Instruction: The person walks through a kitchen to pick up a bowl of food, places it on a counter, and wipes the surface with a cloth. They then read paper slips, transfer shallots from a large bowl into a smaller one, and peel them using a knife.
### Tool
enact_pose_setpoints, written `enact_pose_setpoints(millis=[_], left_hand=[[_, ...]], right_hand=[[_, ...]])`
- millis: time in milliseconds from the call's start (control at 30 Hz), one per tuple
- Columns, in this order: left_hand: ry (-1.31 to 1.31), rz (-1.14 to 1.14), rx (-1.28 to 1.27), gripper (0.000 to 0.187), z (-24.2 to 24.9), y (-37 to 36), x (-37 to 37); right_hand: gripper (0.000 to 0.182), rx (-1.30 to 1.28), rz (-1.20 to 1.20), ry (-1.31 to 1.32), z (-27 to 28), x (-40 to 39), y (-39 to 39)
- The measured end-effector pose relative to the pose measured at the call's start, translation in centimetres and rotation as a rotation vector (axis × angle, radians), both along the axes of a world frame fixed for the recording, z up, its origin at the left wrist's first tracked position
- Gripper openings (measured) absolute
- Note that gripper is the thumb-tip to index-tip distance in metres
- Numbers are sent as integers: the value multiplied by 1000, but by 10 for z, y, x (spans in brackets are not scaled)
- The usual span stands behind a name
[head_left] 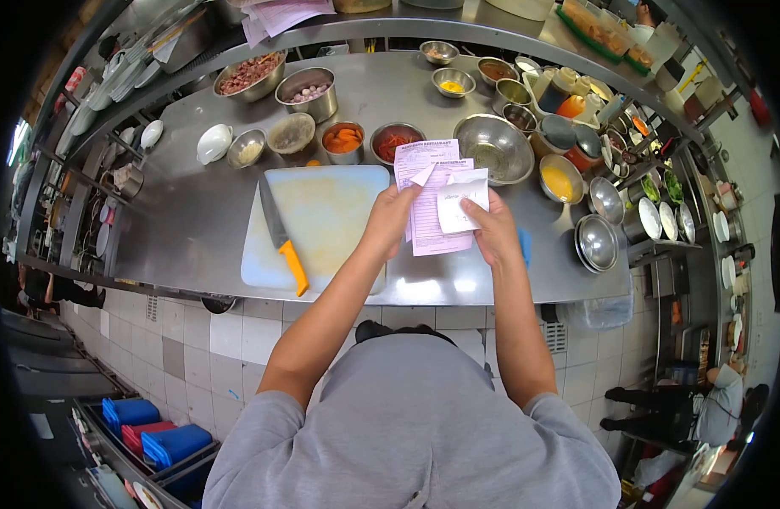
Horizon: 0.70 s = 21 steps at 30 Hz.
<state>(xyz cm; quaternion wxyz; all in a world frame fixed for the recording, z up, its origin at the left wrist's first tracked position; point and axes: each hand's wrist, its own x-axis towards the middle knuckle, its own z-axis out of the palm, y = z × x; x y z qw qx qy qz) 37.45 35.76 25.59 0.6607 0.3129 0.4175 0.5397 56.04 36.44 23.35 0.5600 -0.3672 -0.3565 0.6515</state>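
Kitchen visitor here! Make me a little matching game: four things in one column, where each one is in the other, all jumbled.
1. Knife
2. Papers
3. Board
4. Orange pieces

A. Flat on the counter
B. In a metal pot
C. On the board
D. In the left hand and right hand

Pairs: 1-C, 2-D, 3-A, 4-B

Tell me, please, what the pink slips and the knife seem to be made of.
Pink slips: matte paper, with printed lines, folded corner. Knife blade: satin metal, probably steel, from its grey sheen. Knife handle: likely smooth plastic, from its bright orange colour.
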Motion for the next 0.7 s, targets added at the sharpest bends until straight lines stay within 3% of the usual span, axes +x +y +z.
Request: enact_pose_setpoints(millis=[67,200,433,700], left_hand=[[-23,-9,2,30,-4,-1,-1],[-113,-20,-34,31,-7,-5,-10],[-102,-107,-38,35,-15,-11,-20],[-37,-180,-30,39,-11,-16,-13]], right_hand=[[30,-16,-47,-46,-7,7,3],[37,-11,-262,143,-12,37,15],[38,33,-279,279,12,54,-2],[39,10,-294,252,5,60,-8]])
